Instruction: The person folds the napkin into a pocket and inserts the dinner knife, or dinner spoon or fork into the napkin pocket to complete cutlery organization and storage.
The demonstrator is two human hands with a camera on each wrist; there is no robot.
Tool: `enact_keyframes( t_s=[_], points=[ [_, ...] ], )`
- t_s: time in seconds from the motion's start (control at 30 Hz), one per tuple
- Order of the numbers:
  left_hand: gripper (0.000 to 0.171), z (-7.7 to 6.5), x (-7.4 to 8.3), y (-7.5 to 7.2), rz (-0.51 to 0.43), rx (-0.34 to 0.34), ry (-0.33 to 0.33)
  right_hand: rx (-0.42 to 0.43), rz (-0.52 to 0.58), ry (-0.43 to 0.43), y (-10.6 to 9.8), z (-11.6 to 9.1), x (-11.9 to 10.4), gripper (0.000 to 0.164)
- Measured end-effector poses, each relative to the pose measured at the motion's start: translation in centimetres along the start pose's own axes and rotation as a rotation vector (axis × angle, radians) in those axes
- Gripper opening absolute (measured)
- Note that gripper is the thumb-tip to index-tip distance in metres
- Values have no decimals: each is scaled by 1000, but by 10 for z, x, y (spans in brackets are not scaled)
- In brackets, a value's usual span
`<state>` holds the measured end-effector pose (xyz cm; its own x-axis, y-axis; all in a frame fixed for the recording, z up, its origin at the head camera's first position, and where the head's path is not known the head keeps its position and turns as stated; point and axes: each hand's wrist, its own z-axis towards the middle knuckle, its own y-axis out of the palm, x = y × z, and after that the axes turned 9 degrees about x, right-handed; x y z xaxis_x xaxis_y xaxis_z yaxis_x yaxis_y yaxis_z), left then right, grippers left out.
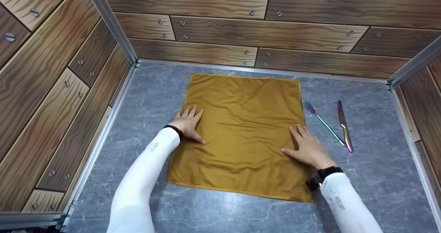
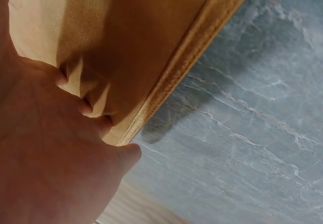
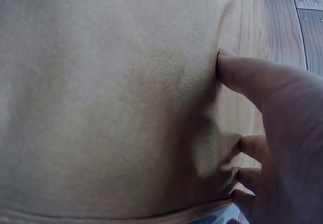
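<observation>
A mustard-gold cloth napkin (image 1: 241,123) lies spread flat on the grey marbled surface, with light wrinkles across its middle. My left hand (image 1: 188,124) rests on its left edge, fingers spread and fingertips pressing the fabric. In the left wrist view, small puckers show in the napkin (image 2: 126,47) at those fingertips, and one finger reaches past the stitched hem. On the right edge, my right hand (image 1: 307,147) presses down with thumb and fingers spread. The right wrist view shows its thumb (image 3: 242,75) touching the napkin (image 3: 101,108).
Right of the napkin lie an iridescent fork (image 1: 325,124) and an iridescent knife (image 1: 345,126), their handle ends close together. Wood-patterned panels (image 1: 220,28) wall in the back and both sides, joined by metal rails (image 1: 106,23).
</observation>
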<state>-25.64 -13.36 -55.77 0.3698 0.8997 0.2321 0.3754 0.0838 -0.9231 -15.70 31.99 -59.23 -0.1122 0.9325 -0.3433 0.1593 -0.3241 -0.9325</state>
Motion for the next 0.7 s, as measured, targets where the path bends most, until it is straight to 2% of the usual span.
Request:
enact_keyframes(
  t_s=[0.47,0.7],
  points=[
    [128,2,0,2,-30,-5,5,15,7,-9,2,-1,5,102],
    [129,4,-1,3,-7,-21,-7,16,15,-6,0,-2,3,103]
  ],
)
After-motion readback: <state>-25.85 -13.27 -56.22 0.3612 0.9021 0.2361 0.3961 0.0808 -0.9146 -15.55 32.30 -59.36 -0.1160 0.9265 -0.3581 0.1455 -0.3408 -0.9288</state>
